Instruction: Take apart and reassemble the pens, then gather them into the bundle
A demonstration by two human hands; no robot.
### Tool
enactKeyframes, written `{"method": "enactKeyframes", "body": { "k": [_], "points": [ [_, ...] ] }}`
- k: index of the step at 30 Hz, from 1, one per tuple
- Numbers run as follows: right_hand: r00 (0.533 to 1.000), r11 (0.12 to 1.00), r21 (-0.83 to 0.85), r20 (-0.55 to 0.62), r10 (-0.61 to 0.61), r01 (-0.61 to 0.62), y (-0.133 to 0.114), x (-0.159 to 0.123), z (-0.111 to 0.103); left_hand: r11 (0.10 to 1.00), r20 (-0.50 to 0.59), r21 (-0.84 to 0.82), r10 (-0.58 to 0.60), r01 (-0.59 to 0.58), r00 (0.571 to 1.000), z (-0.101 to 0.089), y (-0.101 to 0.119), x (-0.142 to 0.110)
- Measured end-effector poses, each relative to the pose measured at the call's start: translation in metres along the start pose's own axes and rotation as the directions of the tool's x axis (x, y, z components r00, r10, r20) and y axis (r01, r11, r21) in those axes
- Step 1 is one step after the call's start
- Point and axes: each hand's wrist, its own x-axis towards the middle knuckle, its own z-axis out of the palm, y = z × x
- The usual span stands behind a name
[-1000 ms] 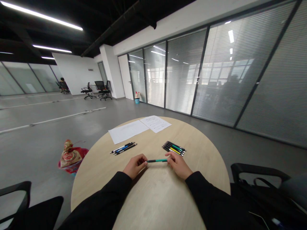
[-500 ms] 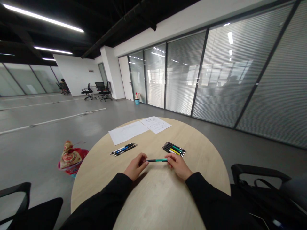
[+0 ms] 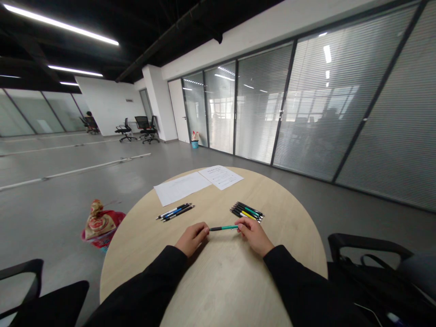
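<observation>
A green pen (image 3: 224, 228) with a dark grip lies nearly level between my two hands, just above the table. At its grip end, the fingers of my left hand (image 3: 192, 240) are pinched together, hiding the tip. My right hand (image 3: 255, 237) holds the other end, the one with the clip, between thumb and fingers. Just beyond my right hand is a group of several pens (image 3: 245, 211) in black, green and yellow, laid side by side. Farther left, past my left hand, a smaller group of pens (image 3: 175, 212) in white, blue and black lies slanted.
Two printed paper sheets (image 3: 182, 187) lie at the far side of the round wooden table (image 3: 225, 281). A red bin with a bag (image 3: 102, 225) stands on the floor at left. Black chairs flank the table, one chair (image 3: 371, 247) at right. Glass partitions stand behind.
My left fingers have closed together more at the pen's grip end. The pen has tilted slightly and its clip has turned into sight. Both pen groups stay where they were.
</observation>
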Motion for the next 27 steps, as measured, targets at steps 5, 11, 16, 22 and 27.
{"method": "enactKeyframes", "body": {
  "k": [5,11,16,22,27],
  "points": [
    [1.0,1.0,-0.002,0.004,0.011,-0.011,-0.0004,0.0002,0.0,0.995,0.012,-0.099,0.034,-0.032,0.999,0.0009,-0.0059,0.0002],
    [1.0,0.999,0.027,0.001,0.025,-0.025,-0.0034,-0.0006,0.0009,0.992,-0.037,-0.12,0.031,-0.036,0.999,0.0039,-0.009,0.0],
    [1.0,0.999,0.044,0.005,0.027,-0.027,-0.0058,-0.0014,0.0011,0.99,0.017,-0.137,-0.014,0.017,1.0,0.0024,-0.0025,-0.0009],
    [1.0,0.999,0.047,0.008,0.022,-0.022,-0.0034,-0.0011,0.0007,0.999,0.022,-0.052,-0.014,0.015,1.0,0.0003,-0.0015,-0.0001],
    [1.0,0.999,0.043,0.006,0.027,-0.027,-0.0019,-0.0006,0.0009,0.999,0.018,-0.043,-0.017,0.018,1.0,0.0007,-0.0031,0.0001]
  ]
}}
